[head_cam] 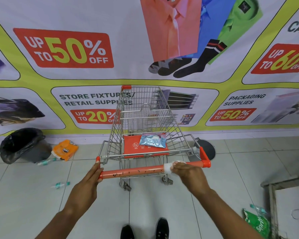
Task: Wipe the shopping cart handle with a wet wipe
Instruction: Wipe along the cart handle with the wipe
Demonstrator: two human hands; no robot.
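A wire shopping cart (141, 118) stands in front of me with an orange handle (133, 171) that carries small black marks along its middle. My left hand (91, 176) grips the handle's left end. My right hand (186, 171) presses a white wet wipe (167, 167) around the handle right of centre, fingers wrapped over the bar. A blue wipe packet (152, 140) lies on the cart's orange child seat flap (133, 145).
A bin with a black bag (22, 145) and an orange Fanta pack (64, 150) sit at the left by the banner wall. Plastic bottles (60, 184) lie on the tiled floor. A metal stand (286, 195) and a green Sprite pack (259, 223) are at the right. My shoes (145, 230) show below.
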